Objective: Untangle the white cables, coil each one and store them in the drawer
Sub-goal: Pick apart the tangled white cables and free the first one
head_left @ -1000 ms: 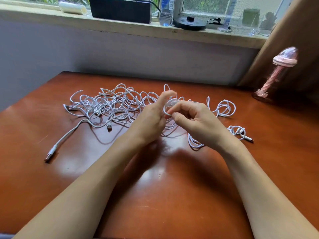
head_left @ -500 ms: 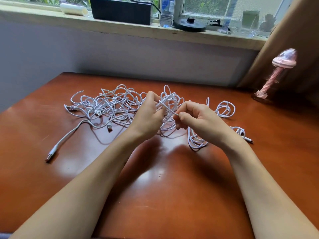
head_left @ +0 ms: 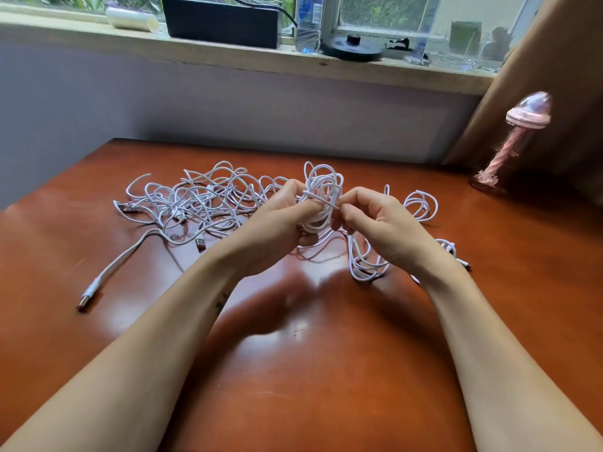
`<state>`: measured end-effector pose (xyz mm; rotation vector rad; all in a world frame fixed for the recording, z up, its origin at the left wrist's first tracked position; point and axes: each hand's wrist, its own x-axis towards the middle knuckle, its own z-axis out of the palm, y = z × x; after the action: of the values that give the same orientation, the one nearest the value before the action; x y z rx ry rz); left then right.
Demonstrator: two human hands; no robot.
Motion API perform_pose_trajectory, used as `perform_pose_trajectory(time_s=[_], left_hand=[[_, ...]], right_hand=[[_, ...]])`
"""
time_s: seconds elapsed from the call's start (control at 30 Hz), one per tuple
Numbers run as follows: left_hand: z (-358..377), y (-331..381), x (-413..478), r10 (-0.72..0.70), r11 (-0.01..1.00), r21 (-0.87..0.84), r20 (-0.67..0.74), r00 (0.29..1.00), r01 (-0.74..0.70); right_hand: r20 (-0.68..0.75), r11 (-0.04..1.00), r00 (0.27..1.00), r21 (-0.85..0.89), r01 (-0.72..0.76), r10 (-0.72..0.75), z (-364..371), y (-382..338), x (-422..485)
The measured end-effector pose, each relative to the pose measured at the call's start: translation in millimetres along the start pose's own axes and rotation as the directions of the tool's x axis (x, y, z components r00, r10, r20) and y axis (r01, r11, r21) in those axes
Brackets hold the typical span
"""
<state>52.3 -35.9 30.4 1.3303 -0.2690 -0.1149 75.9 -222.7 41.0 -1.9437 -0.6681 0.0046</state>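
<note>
The left hand (head_left: 277, 230) gripped a white cable coil (head_left: 321, 190), its long side running 12 to 6 o'clock. The right hand (head_left: 381, 230) pinched a strand crossing it toward 3 o'clock. Tangled cables (head_left: 202, 203) lay at 9 o'clock on the brown table (head_left: 293, 370), under a windowsill (head_left: 228, 57).

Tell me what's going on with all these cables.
A person works above a brown table. The left hand grips a coil of white cable while the right hand pinches a strand running across it. The other cables lie in a tangle on the table, mostly to the left. No drawer shows.
</note>
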Motion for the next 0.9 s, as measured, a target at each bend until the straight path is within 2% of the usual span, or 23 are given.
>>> perform_pose_trajectory(time_s=[0.13,0.33,0.47,0.53,0.67,0.77,0.9], left_hand=[[2,2,1,-0.025,0.996,-0.092,-0.082,0.996,0.017],[7,-2,3,-0.039,0.988,-0.152,-0.227,0.973,0.004],[10,1,0,-0.051,0.954,-0.3,-0.206,0.977,-0.013],[8,2,-1,-0.099,0.944,-0.327,-0.196,0.975,0.03],[9,1,-1,-0.192,0.94,-0.314,-0.174,0.966,0.131],[8,2,0,-0.187,0.955,-0.267,-0.197,0.963,0.131],[8,0,-1,-0.166,0.983,-0.118,-0.255,0.953,0.139]], right_hand=[[0.007,0.998,1.0,-0.057,0.015,-0.015,3,3,2],[-0.045,0.949,0.99,-0.294,0.112,-0.131,7,4,3],[-0.061,0.935,0.981,-0.319,0.156,-0.185,12,2,3],[-0.081,0.919,0.97,-0.346,0.189,-0.23,13,3,3],[-0.119,0.854,0.933,-0.455,0.252,-0.339,14,5,4],[-0.123,0.869,0.938,-0.43,0.244,-0.325,16,6,4],[-0.121,0.873,0.929,-0.4,0.278,-0.351,25,1,4]])
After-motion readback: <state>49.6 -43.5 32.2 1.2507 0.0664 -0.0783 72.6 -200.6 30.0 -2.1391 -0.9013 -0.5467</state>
